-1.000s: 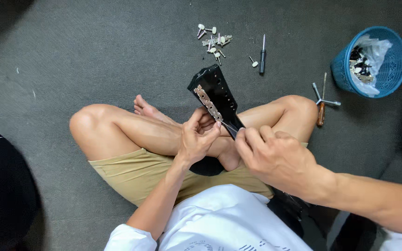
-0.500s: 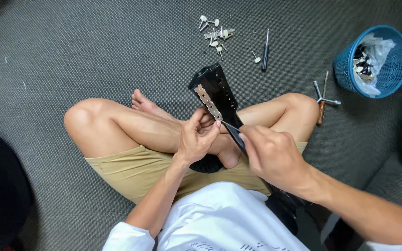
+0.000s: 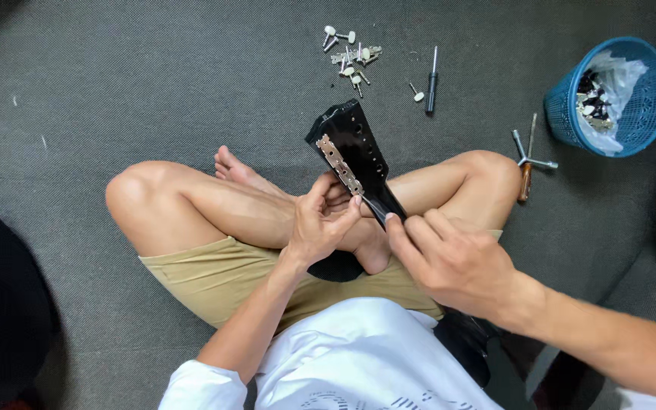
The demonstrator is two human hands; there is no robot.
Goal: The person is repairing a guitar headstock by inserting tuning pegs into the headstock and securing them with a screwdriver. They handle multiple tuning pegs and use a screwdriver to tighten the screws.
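Observation:
I sit cross-legged on grey carpet with a black guitar headstock (image 3: 354, 148) rising from my lap. A silver tuner plate (image 3: 339, 163) runs along its left edge. My left hand (image 3: 316, 224) pinches the lower end of that plate against the headstock. My right hand (image 3: 449, 262) grips the guitar neck (image 3: 387, 205) just below the headstock, fingers wrapped over it. The rest of the neck is hidden under my arm.
Several loose silver tuning pegs (image 3: 351, 53) lie on the carpet ahead, beside a small dark screwdriver (image 3: 432, 82). A metal cross wrench and a wooden-handled tool (image 3: 527, 159) lie at right. A blue mesh basket (image 3: 609, 95) stands at the far right.
My right hand has slid up the neck toward the headstock. The left hand stays on the plate. The view has shifted slightly.

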